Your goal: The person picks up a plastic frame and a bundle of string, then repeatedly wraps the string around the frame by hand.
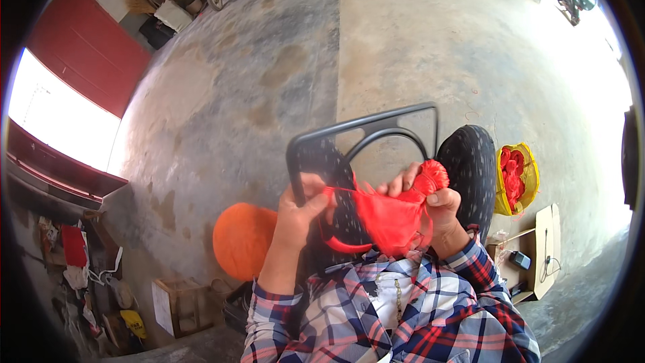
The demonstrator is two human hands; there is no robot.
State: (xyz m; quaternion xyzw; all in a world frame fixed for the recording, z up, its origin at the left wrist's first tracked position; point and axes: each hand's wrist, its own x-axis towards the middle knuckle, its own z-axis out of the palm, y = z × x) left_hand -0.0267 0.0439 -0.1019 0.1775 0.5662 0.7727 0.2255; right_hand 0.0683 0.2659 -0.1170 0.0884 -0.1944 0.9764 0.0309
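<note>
My right hand (433, 205) is closed round a bright red tassel-like bundle of thread (390, 218), gripping it just below its bunched, rounded top. The loose silky part spreads down to the left over my lap and is partly blurred. To the left, my left hand (302, 205) pinches a thin red cord (346, 191) between thumb and fingertips; the cord runs across to the bundle. Behind both hands stands a dark metal frame (363, 123) with a curved inner bar, between my knees. The left hand is next to its left upright; whether they touch I cannot tell.
A yellow bag (531, 178) of red thread bundles stands right of my knee, with an open cardboard box (544, 252) nearer me. An orange round seat (245, 242) is at my left. A small wooden stool (181, 306) and assorted items lie lower left. Concrete floor (269, 81) stretches ahead.
</note>
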